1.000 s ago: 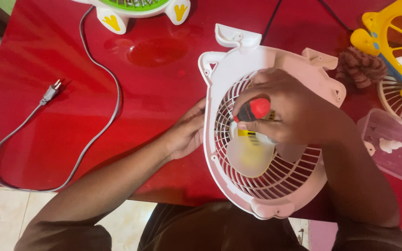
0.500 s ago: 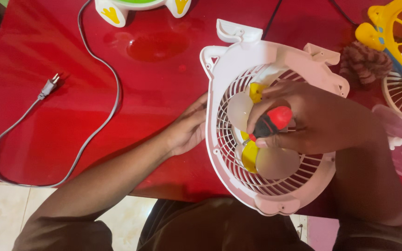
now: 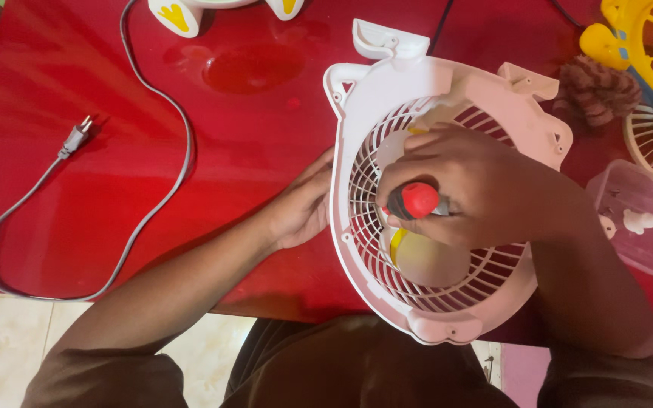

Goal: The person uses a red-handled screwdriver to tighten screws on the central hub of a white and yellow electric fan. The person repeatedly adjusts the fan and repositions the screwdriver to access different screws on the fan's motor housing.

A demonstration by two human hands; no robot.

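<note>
A white and pale pink fan housing [image 3: 447,83] with a slatted grille lies flat on the red table [image 3: 115,166]. My right hand [image 3: 470,189] is over the grille's middle, shut on a screwdriver with a red and black handle [image 3: 415,201], held nearly upright so I look down on its butt. A yellow part and a cream hub [image 3: 425,261] show through the grille below it. My left hand [image 3: 304,208] rests flat against the housing's left rim, fingers apart.
A grey power cord with plug [image 3: 77,140] loops over the table's left side. A white and yellow fan base [image 3: 183,15] is at the top. A yellow fan part [image 3: 644,45], a brown scrubby lump [image 3: 595,94] and a clear plastic box [image 3: 644,219] lie at the right.
My right hand has shifted on the grille and turned the screwdriver from slanted to nearly upright. The left hand stays on the rim.
</note>
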